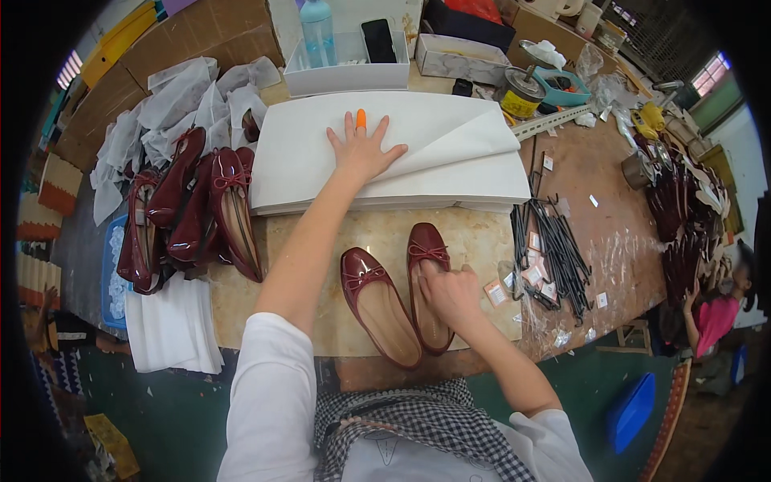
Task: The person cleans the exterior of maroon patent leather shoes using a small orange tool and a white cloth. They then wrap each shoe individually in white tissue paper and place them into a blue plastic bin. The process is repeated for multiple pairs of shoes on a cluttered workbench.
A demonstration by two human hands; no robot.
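My left hand [361, 153] lies flat with fingers spread on a stack of white paper sheets [297, 128]; an orange cover wraps one fingertip. The top sheet's right part is folded or lifted into a crease beside it. A pair of dark red patent ballet flats with bows sits in front of me, toes pointing away. My right hand [454, 296] is curled at the opening of the right ballet flat [426, 239], fingers gripping near its bow; the fingertips are partly hidden inside. The left ballet flat [361, 269] stands beside it, untouched.
More dark red flats [189, 193] are piled at the left, by white wrapping sheets [173, 104] and a white cloth pile [173, 325]. Thin black sticks [554, 249] and small tags lie right. Behind the paper stands a white box [345, 79] with a bottle and phone.
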